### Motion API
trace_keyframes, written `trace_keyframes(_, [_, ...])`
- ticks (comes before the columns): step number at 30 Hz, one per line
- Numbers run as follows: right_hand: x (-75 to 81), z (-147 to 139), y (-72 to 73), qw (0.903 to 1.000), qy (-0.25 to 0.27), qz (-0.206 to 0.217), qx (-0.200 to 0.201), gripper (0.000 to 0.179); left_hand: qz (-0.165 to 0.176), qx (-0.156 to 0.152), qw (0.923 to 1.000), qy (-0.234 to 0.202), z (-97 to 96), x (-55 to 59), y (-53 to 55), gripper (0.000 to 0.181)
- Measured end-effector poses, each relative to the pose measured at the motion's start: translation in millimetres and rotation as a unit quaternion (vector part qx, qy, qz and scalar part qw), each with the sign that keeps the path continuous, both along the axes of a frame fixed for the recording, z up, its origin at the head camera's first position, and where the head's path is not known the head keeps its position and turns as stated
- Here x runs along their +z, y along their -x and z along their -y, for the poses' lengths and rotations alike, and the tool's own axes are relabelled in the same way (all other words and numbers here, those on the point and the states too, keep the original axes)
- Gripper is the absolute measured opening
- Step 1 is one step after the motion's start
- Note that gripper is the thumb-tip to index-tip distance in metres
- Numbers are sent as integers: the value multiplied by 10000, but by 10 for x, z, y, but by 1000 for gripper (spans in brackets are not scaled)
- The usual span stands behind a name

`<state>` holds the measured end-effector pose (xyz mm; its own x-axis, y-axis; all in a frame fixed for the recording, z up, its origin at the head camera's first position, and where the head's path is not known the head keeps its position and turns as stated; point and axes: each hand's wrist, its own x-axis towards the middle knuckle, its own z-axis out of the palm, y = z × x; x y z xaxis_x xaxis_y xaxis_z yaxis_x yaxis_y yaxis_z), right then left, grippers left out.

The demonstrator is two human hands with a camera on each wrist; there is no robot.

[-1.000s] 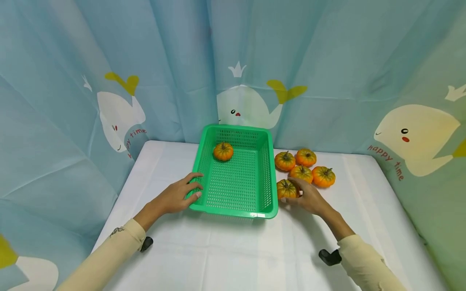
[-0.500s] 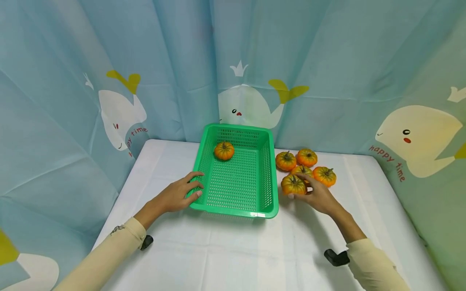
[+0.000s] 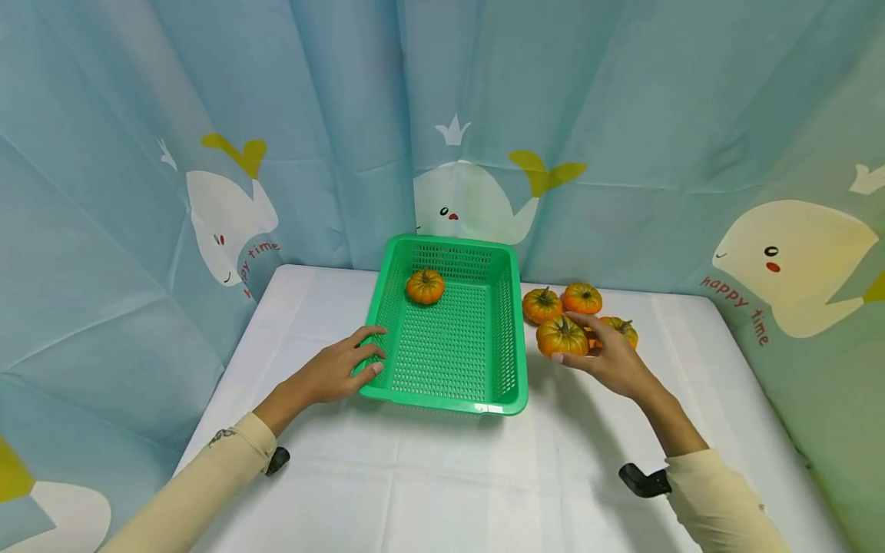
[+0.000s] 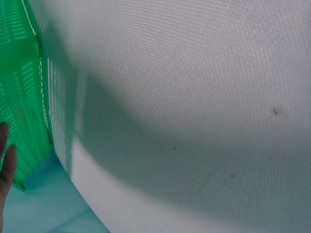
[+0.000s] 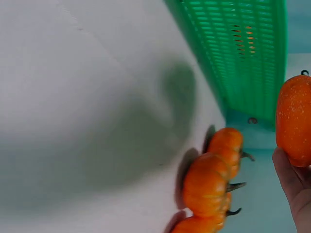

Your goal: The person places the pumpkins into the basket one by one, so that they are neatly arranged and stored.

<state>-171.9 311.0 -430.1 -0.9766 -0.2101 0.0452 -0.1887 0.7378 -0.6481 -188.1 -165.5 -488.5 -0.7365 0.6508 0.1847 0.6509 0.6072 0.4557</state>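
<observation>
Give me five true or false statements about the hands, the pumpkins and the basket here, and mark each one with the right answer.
1. The right hand holds a pumpkin. True.
2. The left hand is at the left rim of the green basket. True.
3. Three pumpkins lie inside the basket. False: just one, the pumpkin in the basket, lies there.
4. The held pumpkin rests on the table. False: it is held above the white tablecloth.
5. Other pumpkins sit to the right of the basket. True.
</observation>
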Motion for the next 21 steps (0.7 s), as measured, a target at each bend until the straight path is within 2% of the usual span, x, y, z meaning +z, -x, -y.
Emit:
trace_keyframes(8, [161,106,27,9996,95,-233,113,78,-35,3,10000,8,0,2,3,31])
trace_keyframes(15, [265,203,40,9995,232,-114,165,79,-34,1,10000,-23,-7,-1,5,31])
trace_keyframes(21, [301,299,54,9987,342,-198,324,79,-21,16,10000,-53,-7,-17,4,22])
